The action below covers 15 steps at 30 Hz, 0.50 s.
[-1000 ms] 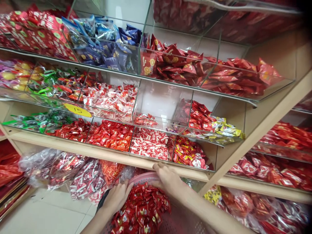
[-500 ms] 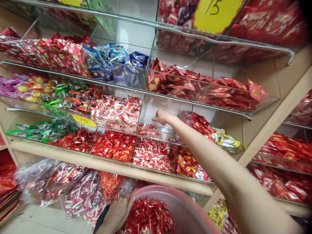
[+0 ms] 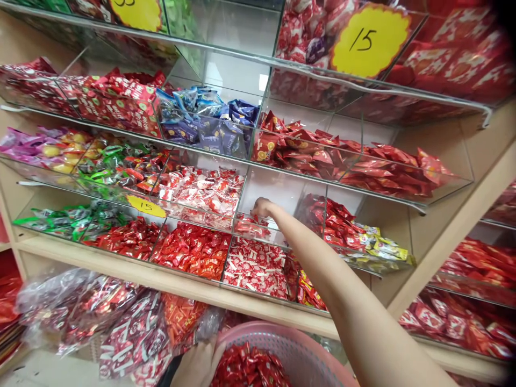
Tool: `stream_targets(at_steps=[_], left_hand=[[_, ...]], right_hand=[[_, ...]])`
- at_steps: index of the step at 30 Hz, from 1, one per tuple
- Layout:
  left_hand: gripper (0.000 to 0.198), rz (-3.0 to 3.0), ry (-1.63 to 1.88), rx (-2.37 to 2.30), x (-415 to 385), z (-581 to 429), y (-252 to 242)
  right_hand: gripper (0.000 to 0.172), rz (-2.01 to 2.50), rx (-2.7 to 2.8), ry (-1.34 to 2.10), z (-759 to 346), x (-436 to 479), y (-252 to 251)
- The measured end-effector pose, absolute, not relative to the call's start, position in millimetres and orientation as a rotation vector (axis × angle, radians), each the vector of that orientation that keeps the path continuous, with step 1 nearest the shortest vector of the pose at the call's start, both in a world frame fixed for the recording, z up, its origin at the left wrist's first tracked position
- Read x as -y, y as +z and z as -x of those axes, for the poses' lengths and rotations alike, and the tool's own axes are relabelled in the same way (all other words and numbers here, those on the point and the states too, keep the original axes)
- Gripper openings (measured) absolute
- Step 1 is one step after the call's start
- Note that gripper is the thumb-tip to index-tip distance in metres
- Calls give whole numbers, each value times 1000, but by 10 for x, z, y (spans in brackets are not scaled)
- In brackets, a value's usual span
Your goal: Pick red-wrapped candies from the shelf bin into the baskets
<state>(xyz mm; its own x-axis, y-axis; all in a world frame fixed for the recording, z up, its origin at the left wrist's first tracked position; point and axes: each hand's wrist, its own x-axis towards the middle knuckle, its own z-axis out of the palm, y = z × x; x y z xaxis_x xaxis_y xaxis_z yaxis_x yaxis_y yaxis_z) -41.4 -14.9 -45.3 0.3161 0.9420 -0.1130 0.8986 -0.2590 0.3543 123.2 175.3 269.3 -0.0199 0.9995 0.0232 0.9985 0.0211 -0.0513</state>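
Note:
My right hand reaches into a clear compartment of the shelf, its fingers curled downward at the red-wrapped candies lying on the bottom. The fingertips are partly hidden, so what they hold cannot be made out. At the bottom of the view, my left hand is closed on the left rim of a pink plastic basket. Inside this basket lies a heap of shiny red-wrapped candies.
Clear-fronted bins hold blue packets, red packets, white-and-red candies and others. Above is a yellow price tag. Plastic bags of candy lie under the bottom wooden ledge. A wooden upright stands at right.
My right hand has lowered to the candies in the compartment, its fingers now pointing down. The view has tilted slightly upward. My left hand stays at the basket rim.

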Motion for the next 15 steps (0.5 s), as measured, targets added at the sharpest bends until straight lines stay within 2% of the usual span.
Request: stream_targets(at_steps=[6, 12, 15], left_hand=[[58, -2204, 209, -1649, 141, 406, -469], [56, -2186, 243, -1662, 132, 390, -463], [56, -2187, 260, -1650, 141, 386, -445]], right_hand=[[25, 2088, 2057, 50, -1362, -1802, 2793], [15, 2423, 1975, 291, -1502, -1841, 2691], [21, 2484, 1993, 426, -1495, -1858, 2561]])
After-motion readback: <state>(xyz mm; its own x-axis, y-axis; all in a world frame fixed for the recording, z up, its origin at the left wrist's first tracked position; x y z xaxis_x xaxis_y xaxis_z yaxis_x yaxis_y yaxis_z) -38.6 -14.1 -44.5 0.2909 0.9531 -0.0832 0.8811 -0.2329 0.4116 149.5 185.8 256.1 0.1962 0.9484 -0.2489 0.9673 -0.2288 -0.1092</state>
